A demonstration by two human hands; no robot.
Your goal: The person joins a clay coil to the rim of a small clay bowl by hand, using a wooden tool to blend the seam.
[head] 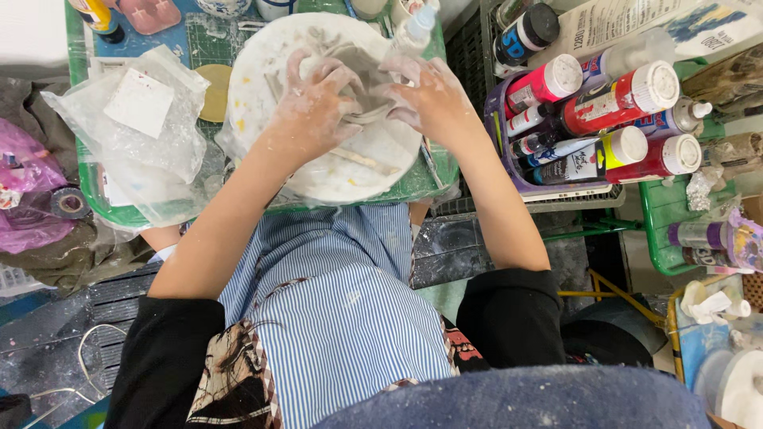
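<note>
Both my hands press on a lump of grey clay that sits on a round white turntable on a green tray. My left hand cups the clay's left side, fingers curled over it and dusted with dried clay. My right hand holds the right side, fingers against the clay wall. A thin wooden stick lies on the turntable just below my hands. The part of the clay under my palms is hidden.
A purple basket of red, pink and yellow paint bottles stands to the right. Crumpled clear plastic bags lie on the left, next to a yellow disc. A spray bottle stands behind the turntable. My blue striped apron fills the foreground.
</note>
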